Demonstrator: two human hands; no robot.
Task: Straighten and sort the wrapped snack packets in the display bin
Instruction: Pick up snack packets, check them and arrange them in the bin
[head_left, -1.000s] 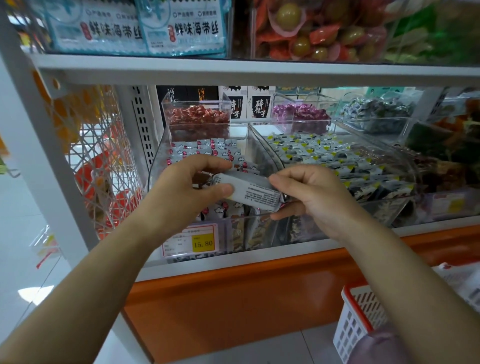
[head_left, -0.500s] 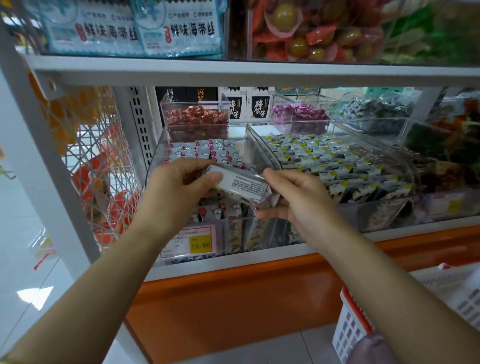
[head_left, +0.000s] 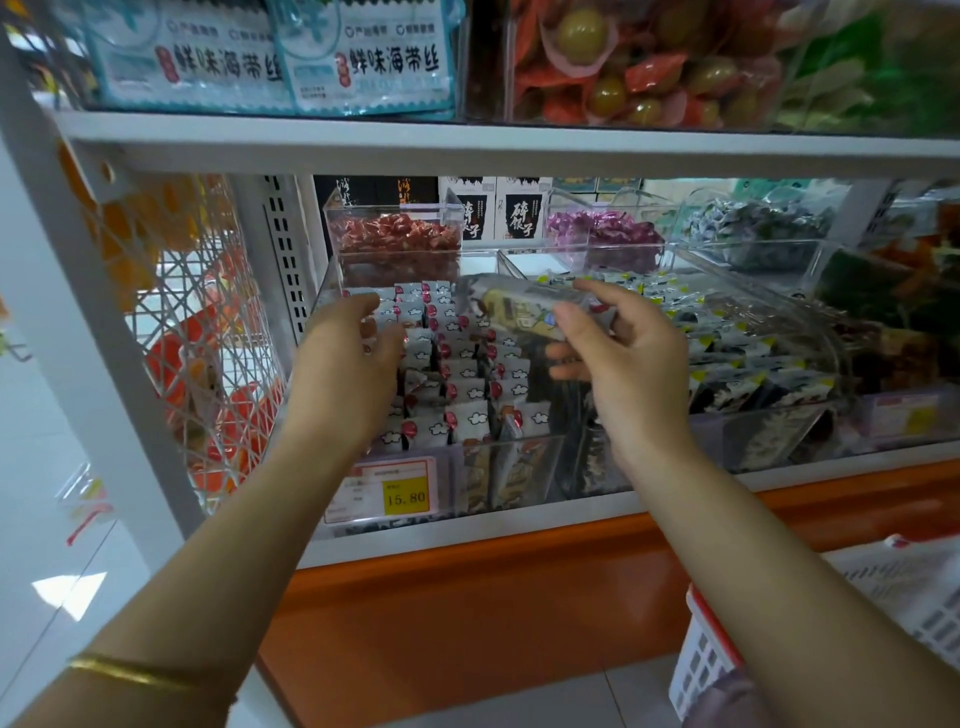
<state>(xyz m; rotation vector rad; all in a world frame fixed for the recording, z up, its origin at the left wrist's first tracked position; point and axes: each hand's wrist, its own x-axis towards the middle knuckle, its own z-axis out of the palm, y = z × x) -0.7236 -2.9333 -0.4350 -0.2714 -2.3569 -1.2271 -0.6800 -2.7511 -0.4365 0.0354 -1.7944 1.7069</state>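
Across the whole view, a white shelf unit (head_left: 467, 150) over an orange base panel (head_left: 467, 597), with a wire mesh side panel (head_left: 197, 338) at the left. On the middle shelf, near and centre, a clear display bin (head_left: 519, 467), packed with upright rows of wrapped snack packets (head_left: 462, 374) in white with red marks. Just beside it on the right, a second clear bin (head_left: 779, 431) of dark packets with yellow corners. At the lower right, nearest of all, a white basket (head_left: 701, 660) with a red rim. Reaching in from the near side, the left hand (head_left: 348, 364), released, fingers loosely curved and grasping nothing, over the left rows of the display bin; touching the packets or not, impossible to tell. To its right, the right hand (head_left: 628, 358), raised above the right rows, pinching one packet (head_left: 514, 306) between thumb and forefinger. Held lengthwise left to right, roughly level, clear of the rows below, print blurred. On the front wall at the left, a price tag (head_left: 384, 491) reading 15.80. Round the left forearm, a thin gold bangle (head_left: 130, 673).
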